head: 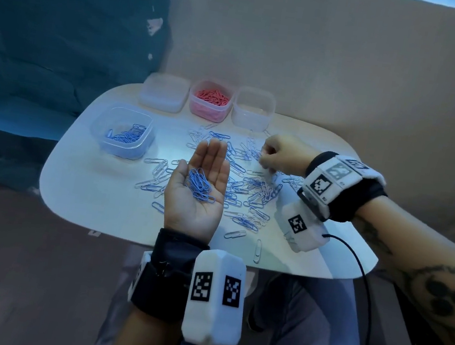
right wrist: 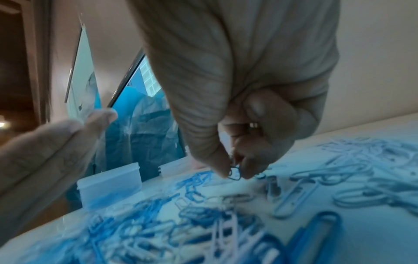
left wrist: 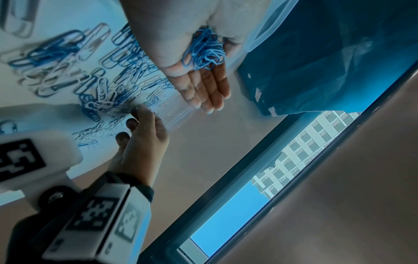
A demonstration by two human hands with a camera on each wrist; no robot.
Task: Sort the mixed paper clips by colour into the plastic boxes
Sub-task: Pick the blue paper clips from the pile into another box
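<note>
Blue-clip box (head: pixel 122 131), table's left: partly filled. Left hand (head: pixel 198 194): flat, palm up, cradling loose blue paper clips (head: pixel 200 184); keep level. Right hand (head: pixel 279 156): fingertips pinching one blue clip (right wrist: pixel 235 172) above the mixed blue-and-white scatter (head: pixel 247 187); best lifted singly, avoiding tangles.

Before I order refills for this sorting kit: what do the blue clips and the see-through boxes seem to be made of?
The blue paper clips in the palm: thin bent wire, apparently with a coloured coating; matte, even blue, no bare metal showing. The translucent box holding blue clips: probably moulded plastic, slightly frosted; contents show through its rounded walls.
</note>
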